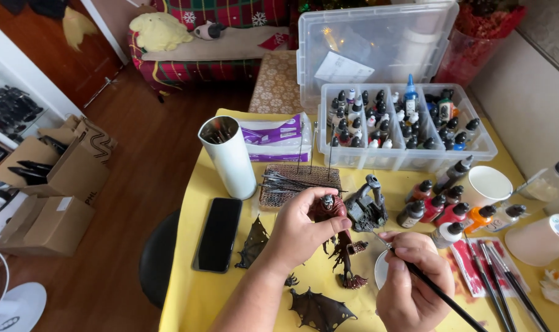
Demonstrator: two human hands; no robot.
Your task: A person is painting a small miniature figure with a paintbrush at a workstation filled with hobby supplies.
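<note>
While the person sits over the yellow table [187, 289], the scene reads as follows.

Left hand: the left hand [304, 224] is clenched around a dark red winged figurine [338, 237], held upright just above the table, near its middle.
Right hand: the right hand [411, 280] grips a thin paintbrush [436, 289], its tip pointing up-left toward the figurine.
Paint box: a clear plastic box [485, 146] with its lid [378, 43] raised stands at the far edge, its compartments packed with small dropper bottles, mostly black-capped, one with a blue top.
Loose bottles: a cluster of paint bottles [442, 212] with red, orange and pale labels lies right of the figurine.
Tissue pack: a white and purple soft pack [276, 138] sits behind a white cylinder [229, 157].
Cardboard boxes: plain brown cartons [48, 224] stand on the wooden floor to the left, one bearing a white label.
Phone: a black phone [218, 233] lies face up, near the left hand.
Wing parts: dark loose wings [319, 310] lie by the left forearm.
Hard to make out: the label print is too small to tell; the brush's rear end and the cups [541, 237] at the right are cut off by the frame; the figurine's torso is hidden by the fingers [319, 212].
</note>
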